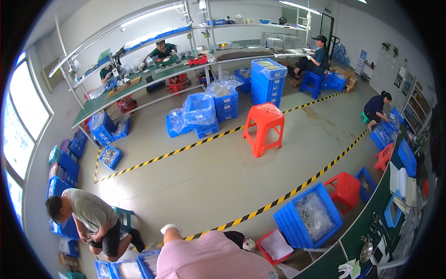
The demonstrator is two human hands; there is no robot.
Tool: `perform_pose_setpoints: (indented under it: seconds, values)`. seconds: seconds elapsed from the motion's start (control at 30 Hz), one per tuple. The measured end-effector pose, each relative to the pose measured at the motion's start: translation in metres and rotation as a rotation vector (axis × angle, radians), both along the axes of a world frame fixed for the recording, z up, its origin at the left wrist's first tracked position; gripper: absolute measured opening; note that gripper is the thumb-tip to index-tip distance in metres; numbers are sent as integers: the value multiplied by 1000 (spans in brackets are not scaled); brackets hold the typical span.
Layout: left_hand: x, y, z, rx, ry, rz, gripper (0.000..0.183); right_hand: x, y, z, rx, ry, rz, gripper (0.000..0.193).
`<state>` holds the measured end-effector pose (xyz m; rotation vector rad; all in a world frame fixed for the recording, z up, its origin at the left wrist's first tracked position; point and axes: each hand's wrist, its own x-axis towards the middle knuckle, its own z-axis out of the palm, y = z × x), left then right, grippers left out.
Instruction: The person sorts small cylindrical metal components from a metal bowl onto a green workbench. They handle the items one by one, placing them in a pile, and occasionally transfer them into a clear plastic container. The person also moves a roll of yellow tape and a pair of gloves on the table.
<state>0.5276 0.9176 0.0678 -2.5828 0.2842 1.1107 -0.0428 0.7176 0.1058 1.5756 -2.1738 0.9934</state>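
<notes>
Across the bottom middle spreads my own pink top (213, 260), and neither of my hands shows clearly. Beyond its left part a small white shape (169, 228) sticks out; whether it is a gloved hand or a foot cannot be made out. A dark trouser leg ends in a light shoe (249, 244) on the right. Nearest on the left are blue trays (127, 269) with pale, thin pieces. On my right stand a red bin (275, 246) with a white sheet inside and a stack of blue crates (310, 216) with metal parts and clear plastic.
A seated co-worker (90, 218) bends over pieces at left. More people sit at the far workbench (162, 69) and at right. A red stool (264, 128) stands mid-floor, near yellow-black floor tape (186, 149). A green table (357, 237) curves along the right, bearing a white glove (346, 268).
</notes>
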Motion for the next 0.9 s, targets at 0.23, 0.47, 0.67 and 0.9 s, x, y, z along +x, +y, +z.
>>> perform_pose_setpoints:
  seconds: [0.23,0.47,0.67,0.9]
  values:
    - [23,-30,-27,-118,261,-72,43,110,-53,0,130,10,207,25]
    - [124,-86,-9,-598,281,-50,52,213,-115,-1,281,110,286,23]
    - [230,-12,-41,-520,176,362,46,269,-175,8,383,201,218,22]
    - [268,135,-128,-52,30,174,25,365,-249,1,493,244,268,23]
